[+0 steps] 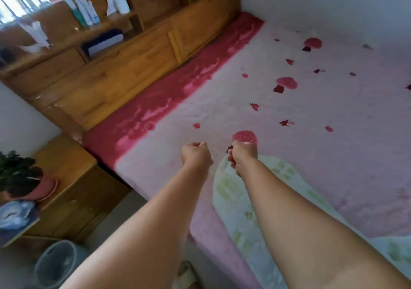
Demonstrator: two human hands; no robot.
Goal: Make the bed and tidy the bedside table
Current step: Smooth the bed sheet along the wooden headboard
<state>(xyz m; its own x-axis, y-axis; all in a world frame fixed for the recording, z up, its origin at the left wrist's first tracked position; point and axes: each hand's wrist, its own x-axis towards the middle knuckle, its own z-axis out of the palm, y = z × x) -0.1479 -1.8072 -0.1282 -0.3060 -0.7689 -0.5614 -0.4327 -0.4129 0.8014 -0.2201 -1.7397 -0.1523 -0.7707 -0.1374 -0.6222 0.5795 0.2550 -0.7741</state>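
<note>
**Both grips closed on bedding at the near edge**

The grip of each hand is a tight fist, knuckles up, arms stretched forward side by side; the left hand [195,155] pinches a fold of the pink sheet [322,159], from which fine creases fan toward the headboard [111,84]; the right hand [242,155], just beside it, is curled round the top edge of a pale cover [231,199] printed with green patches, which trails from that fist down over the near side of the bed [200,222]. The sheet lies flat over most of the mattress, with a deep red band along the head end and scattered red rose prints; a large rose sits just beyond the right fist. The wooden bedside table [73,166] stands left of the bed against the wall; on its tabletop a potted plant [17,173] in a pink pot sits at the left, with a blue and white bundle [15,215] beside it; a grey bin [55,264] stands on the floor in front.
</note>
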